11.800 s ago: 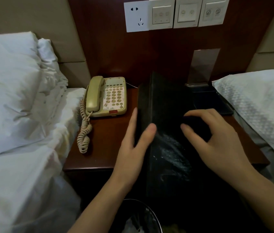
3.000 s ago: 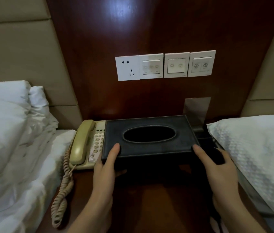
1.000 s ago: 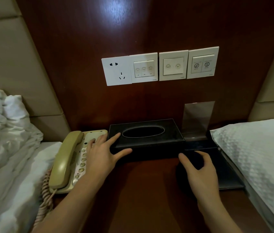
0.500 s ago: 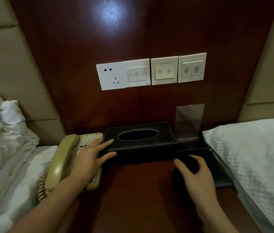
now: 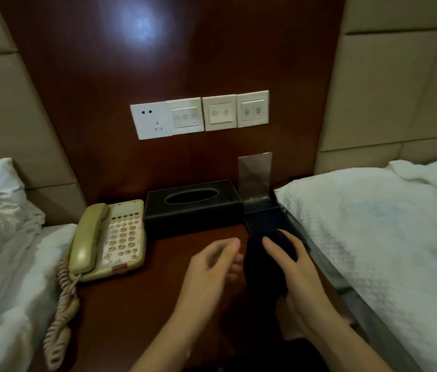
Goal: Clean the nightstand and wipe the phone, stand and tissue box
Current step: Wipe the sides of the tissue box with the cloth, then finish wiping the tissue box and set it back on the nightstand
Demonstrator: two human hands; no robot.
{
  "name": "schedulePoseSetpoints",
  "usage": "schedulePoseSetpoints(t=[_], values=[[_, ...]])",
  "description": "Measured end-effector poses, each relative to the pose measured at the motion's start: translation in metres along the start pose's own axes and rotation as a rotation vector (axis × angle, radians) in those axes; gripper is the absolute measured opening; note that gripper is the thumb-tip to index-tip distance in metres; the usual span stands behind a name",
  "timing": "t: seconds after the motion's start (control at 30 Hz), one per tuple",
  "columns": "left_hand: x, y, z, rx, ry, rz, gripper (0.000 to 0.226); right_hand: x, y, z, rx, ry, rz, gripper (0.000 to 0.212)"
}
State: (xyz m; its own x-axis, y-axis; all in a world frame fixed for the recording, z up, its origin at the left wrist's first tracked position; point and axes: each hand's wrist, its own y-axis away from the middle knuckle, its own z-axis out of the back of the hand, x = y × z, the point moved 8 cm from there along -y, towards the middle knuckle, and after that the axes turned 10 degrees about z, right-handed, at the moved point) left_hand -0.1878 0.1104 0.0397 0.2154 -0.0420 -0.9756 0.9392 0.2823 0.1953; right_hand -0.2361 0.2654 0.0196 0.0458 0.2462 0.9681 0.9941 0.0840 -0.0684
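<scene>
Half a second ago the left hand (image 5: 212,267) rested on the phone's keypad with its fingertips at the tissue box; it has since come away and now hovers over the middle of the dark reddish-brown wooden nightstand (image 5: 136,312), blurred, with fingers loosely spread and holding nothing. Its fingertips point toward the dark, bunched cleaning cloth (image 5: 263,264) and lie just beside it; whether they touch it cannot be told. The right hand (image 5: 295,269) has drawn back from the black tray and now grips that cloth, fingers curled over its top and thumb along its near-left side, so the cloth sits beneath and between those fingers.

At the back of the nightstand, against the wall panel, stands the black leather-look rectangular tissue box (image 5: 193,210) with an oval opening on top, apart from both hands. To its left, nearly touching it, lies the beige corded desk phone (image 5: 115,237), handset in its cradle, coiled cord hanging over the front left edge. Right of the box stands the clear acrylic upright stand (image 5: 254,173), on a black flat tray (image 5: 265,218) just beyond the right hand's fingertips.

White bedding (image 5: 372,237) flanks the nightstand on both sides, and a row of white wall switches (image 5: 201,114) is set above.
</scene>
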Motion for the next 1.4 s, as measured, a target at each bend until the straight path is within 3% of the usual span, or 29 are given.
schedulePoseSetpoints(t=[0.1, 0.17, 0.27, 0.4, 0.67, 0.83, 0.9, 1.0, 1.1, 1.17, 1.27, 1.4], values=[[-0.007, 0.039, -0.054, 0.050, 0.087, -0.086, 0.012, 0.015, 0.038, 0.039, -0.088, -0.044, 0.000, 0.046], [-0.008, 0.063, -0.099, 0.136, 0.099, -0.104, 0.015, 0.025, 0.064, 0.078, -0.138, -0.096, -0.029, 0.034], [-0.007, 0.092, -0.170, 0.300, 0.075, -0.086, 0.020, 0.046, 0.096, 0.146, -0.218, -0.078, -0.058, 0.036], [-0.017, 0.111, -0.248, 0.452, 0.097, -0.087, 0.020, 0.088, 0.116, 0.228, -0.322, 0.048, 0.056, 0.027], [-0.049, 0.099, -0.392, 0.618, 0.052, -0.178, 0.017, 0.133, 0.099, 0.348, -0.611, 0.126, 0.250, 0.023], [-0.052, 0.077, -0.451, 0.624, 0.062, -0.183, 0.014, 0.138, 0.097, 0.397, -0.754, 0.148, 0.325, 0.022], [-0.051, 0.060, -0.462, 0.523, 0.028, -0.240, 0.023, 0.139, 0.104, 0.415, -0.848, 0.188, 0.357, 0.020], [-0.051, 0.036, -0.478, 0.386, -0.148, -0.289, 0.069, 0.145, 0.119, 0.440, -0.988, 0.259, 0.403, 0.016], [-0.040, 0.022, -0.506, 0.499, -0.161, -0.077, 0.101, 0.149, 0.135, 0.462, -1.107, 0.282, 0.425, 0.019], [-0.033, 0.019, -0.519, 0.561, -0.106, 0.016, 0.095, 0.150, 0.147, 0.474, -1.191, 0.286, 0.436, 0.024], [-0.034, 0.015, -0.524, 0.526, -0.151, -0.059, 0.066, 0.150, 0.163, 0.490, -1.297, 0.313, 0.439, 0.031], [-0.034, 0.009, -0.519, 0.482, -0.203, -0.079, 0.046, 0.131, 0.158, 0.505, -1.254, 0.132, 0.271, 0.041]])
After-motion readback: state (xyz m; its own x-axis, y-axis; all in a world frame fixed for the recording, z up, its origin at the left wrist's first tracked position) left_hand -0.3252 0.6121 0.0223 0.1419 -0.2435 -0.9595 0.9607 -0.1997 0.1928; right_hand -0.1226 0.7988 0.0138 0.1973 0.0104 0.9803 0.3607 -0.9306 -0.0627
